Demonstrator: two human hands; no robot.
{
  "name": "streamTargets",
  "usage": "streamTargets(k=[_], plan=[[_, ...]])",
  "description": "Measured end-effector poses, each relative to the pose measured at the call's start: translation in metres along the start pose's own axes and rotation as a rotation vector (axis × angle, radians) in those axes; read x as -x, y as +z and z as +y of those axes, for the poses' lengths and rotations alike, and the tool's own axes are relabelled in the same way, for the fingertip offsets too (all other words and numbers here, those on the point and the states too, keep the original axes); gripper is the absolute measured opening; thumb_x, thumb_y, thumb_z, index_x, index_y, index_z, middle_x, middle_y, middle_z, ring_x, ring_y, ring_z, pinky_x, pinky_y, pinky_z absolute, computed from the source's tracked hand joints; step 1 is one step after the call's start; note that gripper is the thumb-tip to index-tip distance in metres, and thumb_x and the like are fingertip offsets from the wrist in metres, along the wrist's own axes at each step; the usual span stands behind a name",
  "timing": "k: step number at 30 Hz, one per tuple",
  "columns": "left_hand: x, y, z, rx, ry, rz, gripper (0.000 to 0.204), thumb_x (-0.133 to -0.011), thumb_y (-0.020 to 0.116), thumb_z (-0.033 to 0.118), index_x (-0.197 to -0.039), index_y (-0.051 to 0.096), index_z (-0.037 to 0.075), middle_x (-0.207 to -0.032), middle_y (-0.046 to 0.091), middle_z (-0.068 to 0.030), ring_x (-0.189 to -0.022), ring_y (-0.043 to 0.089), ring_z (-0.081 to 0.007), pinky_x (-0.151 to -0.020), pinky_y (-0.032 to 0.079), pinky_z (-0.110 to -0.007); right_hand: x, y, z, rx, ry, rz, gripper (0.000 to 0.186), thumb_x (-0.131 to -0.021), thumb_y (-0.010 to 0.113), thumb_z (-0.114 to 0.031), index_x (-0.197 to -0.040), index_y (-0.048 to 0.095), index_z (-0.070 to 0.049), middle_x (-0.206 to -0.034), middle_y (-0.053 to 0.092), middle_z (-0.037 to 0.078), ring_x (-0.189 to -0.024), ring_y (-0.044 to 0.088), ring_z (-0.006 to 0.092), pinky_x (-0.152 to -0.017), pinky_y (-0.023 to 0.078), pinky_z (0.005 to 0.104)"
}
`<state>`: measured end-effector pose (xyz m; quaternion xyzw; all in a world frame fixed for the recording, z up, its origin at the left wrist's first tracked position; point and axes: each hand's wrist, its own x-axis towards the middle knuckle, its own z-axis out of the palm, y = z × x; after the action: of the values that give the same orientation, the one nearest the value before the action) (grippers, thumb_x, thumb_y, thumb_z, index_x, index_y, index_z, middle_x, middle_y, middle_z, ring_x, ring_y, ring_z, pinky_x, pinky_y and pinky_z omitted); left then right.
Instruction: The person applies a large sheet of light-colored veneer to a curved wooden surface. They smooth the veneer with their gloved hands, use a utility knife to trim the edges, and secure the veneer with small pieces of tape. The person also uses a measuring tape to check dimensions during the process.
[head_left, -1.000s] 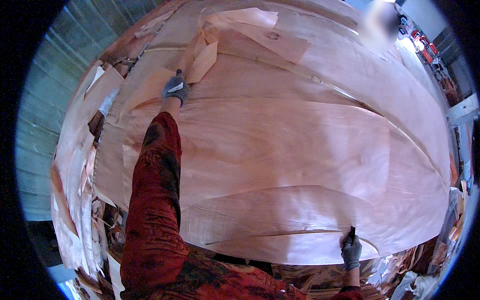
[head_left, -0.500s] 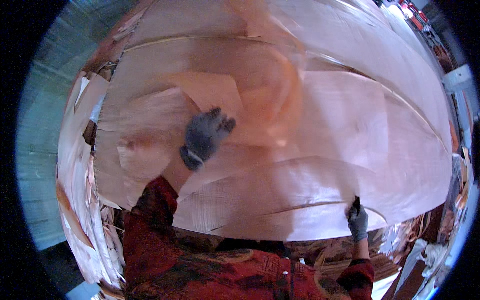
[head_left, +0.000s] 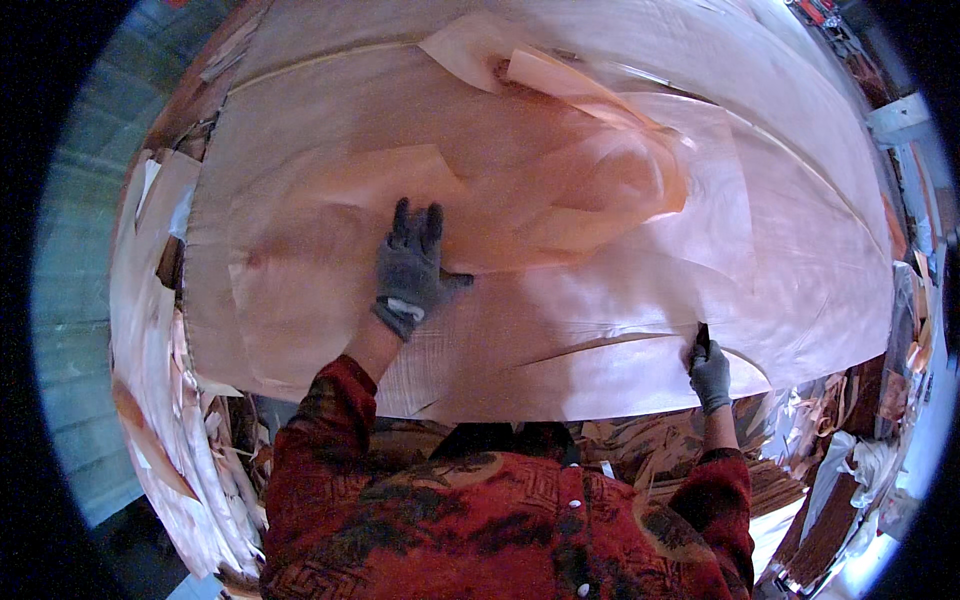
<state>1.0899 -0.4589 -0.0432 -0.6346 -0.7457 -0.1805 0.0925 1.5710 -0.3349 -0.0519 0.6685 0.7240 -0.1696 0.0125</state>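
Curling across pale layered wood sheets (head_left: 330,340), a thin orange-tinted sheet (head_left: 610,185) folds over on itself, beyond and to the right of a person's left hand (head_left: 412,268). That hand, in 1 of 2 gray gloves, shows a wide grip, fingers spread; whether it touches the wood cannot be told. The right hand (head_left: 711,377), its grip closed around a short dark object (head_left: 703,333), is over the near edge, where a dark split (head_left: 610,341) ends beside it. Torn strips (head_left: 145,330) line the left side, near green ribbed panels (head_left: 88,300).
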Motion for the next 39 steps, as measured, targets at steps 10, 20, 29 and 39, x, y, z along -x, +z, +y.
streamTargets(k=[10,20,29,39], plan=[[-0.007,0.013,-0.050,-0.294,0.040,-0.081,0.057,-0.069,0.062,0.024,-0.123,0.049,0.012,-0.082,0.062,-0.0068,-0.068,0.060,-0.0253,-0.059,0.045,-0.041,0.002,0.005,0.003,-0.021,0.053,-0.023,0.041,-0.081,0.053,-0.046,-0.089,0.055,-0.006,-0.077,0.061,0.024,-0.076,0.059,0.0422,-0.064,0.046,0.0496],[0.038,-0.197,-0.175,-0.310,-0.510,0.265,0.040,-0.083,0.048,0.023,-0.123,0.048,0.017,-0.088,0.064,-0.0132,-0.072,0.061,-0.0306,-0.063,0.048,-0.044,-0.008,0.017,0.022,0.093,-0.196,0.033,0.043,-0.084,0.049,-0.037,-0.117,0.047,-0.009,-0.085,0.060,0.024,-0.074,0.058,0.0428,-0.063,0.047,0.0513],[0.329,-0.443,-0.182,-0.584,-1.096,0.398,0.040,-0.084,0.048,0.024,-0.123,0.048,0.017,-0.091,0.063,-0.0126,-0.077,0.059,-0.0302,-0.066,0.047,-0.044,-0.004,0.001,0.002,-0.043,-0.074,-0.033,0.040,-0.083,0.043,-0.035,-0.090,0.057,0.002,-0.075,0.061,0.027,-0.074,0.062,0.0395,-0.070,0.047,0.0469],[0.593,-0.497,-0.053,-0.604,-1.720,0.647,0.040,-0.084,0.048,0.026,-0.123,0.047,0.016,-0.094,0.062,-0.0119,-0.083,0.055,-0.0297,-0.069,0.045,-0.044,-0.026,0.034,0.033,0.101,-0.324,-0.010,0.049,-0.086,0.039,-0.027,-0.132,0.032,-0.010,-0.087,0.058,0.028,-0.073,0.057,0.0470,-0.060,0.044,0.0563]])
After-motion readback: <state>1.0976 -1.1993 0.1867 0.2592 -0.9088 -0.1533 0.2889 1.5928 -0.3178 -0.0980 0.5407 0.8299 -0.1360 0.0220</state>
